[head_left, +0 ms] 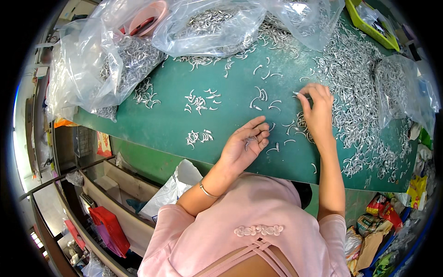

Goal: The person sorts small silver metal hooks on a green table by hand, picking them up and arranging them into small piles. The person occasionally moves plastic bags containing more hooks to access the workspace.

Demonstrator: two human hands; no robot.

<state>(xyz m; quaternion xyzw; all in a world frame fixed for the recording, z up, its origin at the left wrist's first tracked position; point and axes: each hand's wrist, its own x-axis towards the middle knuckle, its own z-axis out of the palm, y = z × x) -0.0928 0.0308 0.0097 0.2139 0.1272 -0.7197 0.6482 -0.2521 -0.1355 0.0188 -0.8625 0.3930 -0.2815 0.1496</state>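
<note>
My left hand (243,144) is turned palm up over the green table (170,122), fingers half curled. A few small curved silvery metal pieces (249,140) rest in its palm. My right hand (317,108) pinches one small silvery piece (296,93) between thumb and fingertip, at the near side of a wide spread of the same hook-like pieces (353,87). Between and beyond my hands lie a few loose pieces (261,94). Left of my left hand are two small groups, a farther one (198,102) and a nearer one (199,137).
Clear plastic bags of pieces stand along the far edge, at the left (87,69) and middle (210,27); another bag (397,87) lies right. A pink bowl (150,18) and a yellow-green basket (371,27) sit at the back. Below left is a red crate (110,226).
</note>
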